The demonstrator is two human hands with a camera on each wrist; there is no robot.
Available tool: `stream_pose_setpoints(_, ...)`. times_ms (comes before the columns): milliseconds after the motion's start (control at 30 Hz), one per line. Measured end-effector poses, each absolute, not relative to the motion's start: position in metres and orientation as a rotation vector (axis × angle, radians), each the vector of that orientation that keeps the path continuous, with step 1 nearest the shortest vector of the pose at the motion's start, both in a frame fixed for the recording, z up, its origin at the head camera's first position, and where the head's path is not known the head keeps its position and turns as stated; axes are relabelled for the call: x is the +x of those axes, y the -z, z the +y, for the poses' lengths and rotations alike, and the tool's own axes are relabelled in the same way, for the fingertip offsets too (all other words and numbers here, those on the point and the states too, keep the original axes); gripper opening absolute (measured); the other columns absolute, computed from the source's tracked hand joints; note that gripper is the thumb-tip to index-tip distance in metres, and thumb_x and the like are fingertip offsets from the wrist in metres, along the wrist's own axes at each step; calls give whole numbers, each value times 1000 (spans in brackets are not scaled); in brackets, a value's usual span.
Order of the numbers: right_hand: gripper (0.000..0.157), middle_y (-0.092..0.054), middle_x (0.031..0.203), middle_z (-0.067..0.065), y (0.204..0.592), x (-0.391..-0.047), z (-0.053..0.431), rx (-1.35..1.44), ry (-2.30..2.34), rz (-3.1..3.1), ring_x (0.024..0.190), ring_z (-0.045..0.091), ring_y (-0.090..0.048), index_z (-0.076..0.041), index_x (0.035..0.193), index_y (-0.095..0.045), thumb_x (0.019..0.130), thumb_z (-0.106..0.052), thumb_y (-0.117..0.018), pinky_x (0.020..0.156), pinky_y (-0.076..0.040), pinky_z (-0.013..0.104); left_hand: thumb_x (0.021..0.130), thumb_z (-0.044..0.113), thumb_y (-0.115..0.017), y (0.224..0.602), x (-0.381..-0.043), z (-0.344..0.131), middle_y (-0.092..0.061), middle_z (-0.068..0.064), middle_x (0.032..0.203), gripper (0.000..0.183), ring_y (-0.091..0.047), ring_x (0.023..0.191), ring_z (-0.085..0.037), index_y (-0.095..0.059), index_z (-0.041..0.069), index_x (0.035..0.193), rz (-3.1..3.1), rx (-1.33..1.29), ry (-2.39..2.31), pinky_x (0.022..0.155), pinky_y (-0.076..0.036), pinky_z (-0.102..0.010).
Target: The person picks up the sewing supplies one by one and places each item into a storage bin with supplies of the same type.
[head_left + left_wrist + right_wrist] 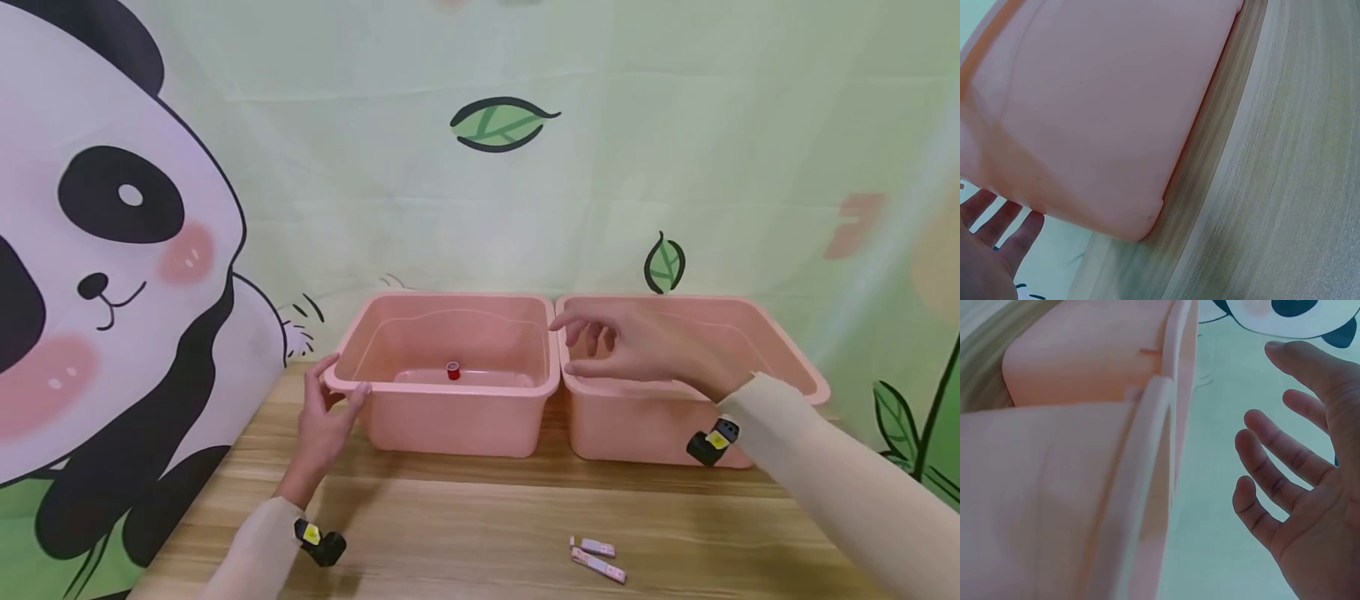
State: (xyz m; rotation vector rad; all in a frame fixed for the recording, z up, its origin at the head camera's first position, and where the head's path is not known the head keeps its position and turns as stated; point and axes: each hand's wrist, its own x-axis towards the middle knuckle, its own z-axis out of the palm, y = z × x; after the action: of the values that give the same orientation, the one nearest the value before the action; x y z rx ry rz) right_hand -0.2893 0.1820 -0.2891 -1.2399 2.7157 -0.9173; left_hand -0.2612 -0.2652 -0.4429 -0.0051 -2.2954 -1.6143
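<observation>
My left hand (322,421) grips the front left corner of the left pink plastic tub (453,421), thumb on the front rim and fingers along the side. In the left wrist view, the fingers (1013,240) rest against the tub's outer wall. A small red cylinder with a pale top (453,371) sits on this tub's floor. My right hand (637,340) is empty, fingers relaxed and spread from the thumb, above the left part of the right pink tub (630,425). The right wrist view shows the same hand (1310,481) beside the tub rims, nothing held.
Both tubs stand side by side on the wood-grain table (450,525), their rims nearly meeting. Two small pink-and-white strips (597,565) lie near the table's front. Behind hangs a green cloth backdrop (360,167) with a panda and leaves.
</observation>
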Motion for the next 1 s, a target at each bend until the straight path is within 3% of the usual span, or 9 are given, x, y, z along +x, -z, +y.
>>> stream_pose_setpoints(133, 27, -60, 84, -6, 293, -281, 182, -1334, 874, 2759, 75, 9, -58, -44, 112, -64, 94, -24, -70, 63, -50, 28, 99, 43, -67, 443, -260, -266, -44, -12, 155, 73, -51, 129, -31, -24, 29, 157, -2298, -7, 1618, 87, -49, -11)
stream_pose_setpoints(367, 35, -70, 96, -12, 306, -270, 185, -1443, 853, 2815, 84, 6, -63, -28, 123, -71, 90, -26, -79, 72, -57, 30, 100, 39, -66, 431, -252, -260, -42, -15, 157, 74, -49, 131, -32, -23, 24, 158, -2307, -16, 1641, 88, -48, -11)
stream_pose_setpoints(467, 37, -70, 96, -13, 314, -261, 187, -1448, 919, 2780, 82, 8, -64, -26, 123, -71, 88, -24, -82, 69, -56, 31, 101, 36, -65, 423, -247, -256, -41, -18, 157, 74, -48, 132, -35, -22, 19, 159, -2314, -17, 1654, 88, -48, -11)
stream_pose_setpoints(567, 39, -70, 97, -14, 326, -252, 188, -1495, 1006, 2724, 79, 11, -65, -24, 122, -71, 85, -16, -84, 66, -57, 31, 101, 37, -65, 426, -250, -256, -40, -16, 158, 74, -48, 132, -34, -22, 21, 159, -2321, -19, 1643, 89, -48, -11)
stream_pose_setpoints(833, 40, -65, 98, -20, 354, -236, 194, -1643, 940, 2716, 82, 5, -60, -33, 122, -69, 86, -22, -84, 68, -53, 27, 100, 41, -67, 440, -260, -263, -43, -12, 156, 73, -51, 130, -31, -25, 28, 157, -2278, -37, 1616, 88, -49, -10)
stream_pose_setpoints(1000, 34, -66, 99, -20, 367, -228, 200, -1631, 969, 2650, 80, 6, -61, -32, 119, -69, 89, -25, -82, 65, -53, 26, 100, 41, -67, 440, -258, -263, -42, -11, 157, 73, -51, 131, -31, -24, 29, 158, -2295, -33, 1609, 89, -49, -12)
